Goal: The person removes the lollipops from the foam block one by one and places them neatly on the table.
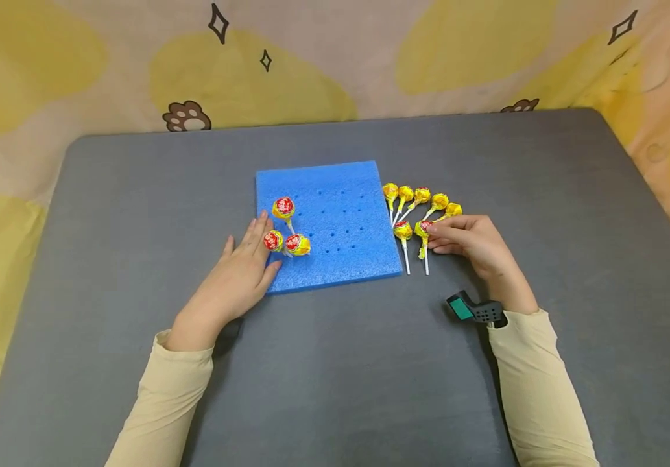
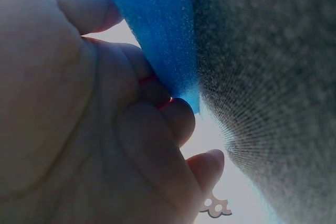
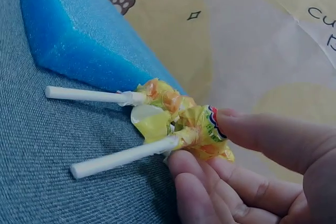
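My left hand rests at the left edge of a blue foam board, fingers extended along its side and thumb over the near corner. Three lollipops in yellow and red wrappers stand in the board beside that hand, one of them a little farther back. Thumb and fingers of my right hand pinch the wrapped head of a lollipop right of the board; its white stick points toward me. Close beside it lies another lollipop, next to the board's edge.
Several more yellow lollipops lie fanned out along the board's right side. Rows of small holes dot the board. The grey table extends all around, with a patterned cloth behind it. A dark wrist camera sits at the right wrist.
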Demonstrator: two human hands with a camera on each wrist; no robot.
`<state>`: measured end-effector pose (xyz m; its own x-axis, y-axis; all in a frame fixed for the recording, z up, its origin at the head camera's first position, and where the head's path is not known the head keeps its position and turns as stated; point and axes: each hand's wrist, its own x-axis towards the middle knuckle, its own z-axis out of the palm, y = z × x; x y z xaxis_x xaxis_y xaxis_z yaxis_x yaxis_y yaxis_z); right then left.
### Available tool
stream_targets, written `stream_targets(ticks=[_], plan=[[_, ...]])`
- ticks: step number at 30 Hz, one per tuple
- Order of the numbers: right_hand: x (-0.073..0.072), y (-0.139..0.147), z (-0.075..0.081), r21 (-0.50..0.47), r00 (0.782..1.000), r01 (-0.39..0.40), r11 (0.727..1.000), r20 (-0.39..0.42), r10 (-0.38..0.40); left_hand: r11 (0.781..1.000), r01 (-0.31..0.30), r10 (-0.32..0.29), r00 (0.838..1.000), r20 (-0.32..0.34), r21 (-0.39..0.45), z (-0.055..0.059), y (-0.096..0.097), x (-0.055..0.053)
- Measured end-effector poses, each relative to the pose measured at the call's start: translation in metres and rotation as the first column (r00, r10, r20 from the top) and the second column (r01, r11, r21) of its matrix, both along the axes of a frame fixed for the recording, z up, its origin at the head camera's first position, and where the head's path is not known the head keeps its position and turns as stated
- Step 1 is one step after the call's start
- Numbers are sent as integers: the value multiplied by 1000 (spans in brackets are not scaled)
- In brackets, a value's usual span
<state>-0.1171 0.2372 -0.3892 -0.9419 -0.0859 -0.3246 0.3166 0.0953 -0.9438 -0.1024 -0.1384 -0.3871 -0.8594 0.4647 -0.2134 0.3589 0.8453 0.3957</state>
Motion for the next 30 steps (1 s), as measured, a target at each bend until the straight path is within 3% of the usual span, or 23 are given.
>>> stream_targets(ticks=[10, 30], plan=[[-3, -9, -6, 105, 996, 68, 992, -55, -63, 1000, 16, -16, 1000, -20, 19, -2, -2, -2], [3, -3, -3, 58, 994, 102, 993, -34, -100, 999, 20, -20, 1000, -4, 26, 0, -1, 0]])
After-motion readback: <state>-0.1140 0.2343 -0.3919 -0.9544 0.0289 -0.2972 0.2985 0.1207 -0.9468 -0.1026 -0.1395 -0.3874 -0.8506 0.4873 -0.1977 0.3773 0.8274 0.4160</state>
